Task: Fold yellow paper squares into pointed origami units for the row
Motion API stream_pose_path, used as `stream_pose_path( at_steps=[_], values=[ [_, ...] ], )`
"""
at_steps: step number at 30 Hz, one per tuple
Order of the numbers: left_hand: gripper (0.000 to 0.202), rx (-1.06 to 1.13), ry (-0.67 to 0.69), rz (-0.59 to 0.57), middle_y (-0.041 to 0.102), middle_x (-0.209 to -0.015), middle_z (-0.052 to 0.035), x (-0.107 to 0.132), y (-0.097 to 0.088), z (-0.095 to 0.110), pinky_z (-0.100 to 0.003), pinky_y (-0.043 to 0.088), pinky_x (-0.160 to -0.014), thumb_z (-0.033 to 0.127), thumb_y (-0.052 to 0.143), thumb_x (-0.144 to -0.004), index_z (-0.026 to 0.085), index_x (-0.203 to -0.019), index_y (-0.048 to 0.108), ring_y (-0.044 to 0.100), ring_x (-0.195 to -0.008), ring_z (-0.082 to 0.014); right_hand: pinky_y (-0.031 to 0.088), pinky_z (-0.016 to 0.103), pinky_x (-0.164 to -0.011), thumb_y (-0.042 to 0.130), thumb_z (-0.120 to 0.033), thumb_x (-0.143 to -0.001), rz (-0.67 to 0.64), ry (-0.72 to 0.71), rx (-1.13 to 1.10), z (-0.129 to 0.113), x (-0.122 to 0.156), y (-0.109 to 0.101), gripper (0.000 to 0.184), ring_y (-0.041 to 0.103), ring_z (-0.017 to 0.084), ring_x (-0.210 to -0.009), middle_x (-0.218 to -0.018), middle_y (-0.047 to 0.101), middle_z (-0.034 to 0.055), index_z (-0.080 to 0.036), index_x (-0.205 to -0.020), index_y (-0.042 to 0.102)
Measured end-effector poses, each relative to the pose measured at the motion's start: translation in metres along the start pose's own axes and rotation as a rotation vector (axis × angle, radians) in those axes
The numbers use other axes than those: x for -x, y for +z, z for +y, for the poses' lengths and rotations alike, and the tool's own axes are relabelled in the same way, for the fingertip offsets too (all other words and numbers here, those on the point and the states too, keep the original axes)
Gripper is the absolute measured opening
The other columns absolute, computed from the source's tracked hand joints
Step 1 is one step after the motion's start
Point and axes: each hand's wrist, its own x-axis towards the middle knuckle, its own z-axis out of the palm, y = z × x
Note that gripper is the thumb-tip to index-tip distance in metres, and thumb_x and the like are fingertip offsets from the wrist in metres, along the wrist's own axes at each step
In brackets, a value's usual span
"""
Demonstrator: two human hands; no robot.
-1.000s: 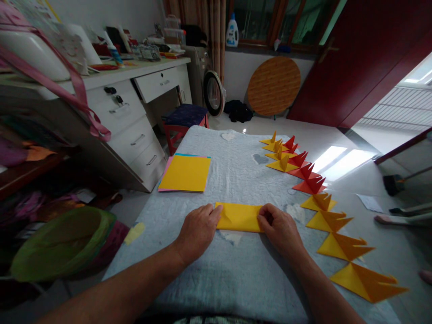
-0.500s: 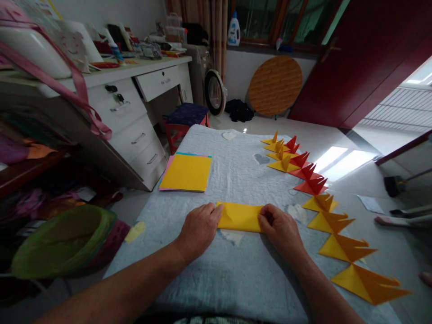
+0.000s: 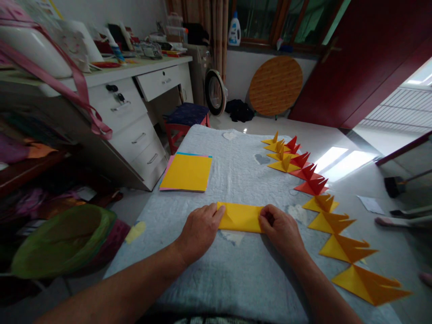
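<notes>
Pressing on folded yellow paper [image 3: 240, 217]: left hand [image 3: 199, 231], seemingly right hand [image 3: 281, 231]

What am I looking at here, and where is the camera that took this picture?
There is no machine here: the camera sits on a person's head and looks forward and down, so you see that person's own two arms. The left hand and the right hand press on the two ends of a folded yellow paper that lies flat on a table covered with a pale blue cloth. Neither hand lifts it. Farther off on the left lies a stack of coloured sheets with yellow on top. Along the right edge runs a row of folded paper shapes, yellow, orange and red, each with pointed tips. Behind stand a white desk and a stool.
</notes>
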Motion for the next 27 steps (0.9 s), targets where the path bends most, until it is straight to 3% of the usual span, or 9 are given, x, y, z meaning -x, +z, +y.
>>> stream_pose_path(
  at_steps=[27],
  values=[
    [0.030, -0.001, -0.001, -0.044, 0.064, -0.100, -0.0076, 0.0011, -0.0028, 0.0009, -0.038, 0.056, -0.081, 0.014, 0.047, -0.098, 0.017, -0.125, 0.059, 0.065, -0.091, -0.0237, 0.035, 0.026, -0.058, 0.049, -0.029, -0.079, -0.038, 0.034, -0.009, -0.0007, -0.0002, -0.0010, 0.014, 0.058, 0.016, -0.060, -0.065, 0.064, 0.0009, -0.021, -0.077, 0.061]
  ],
)
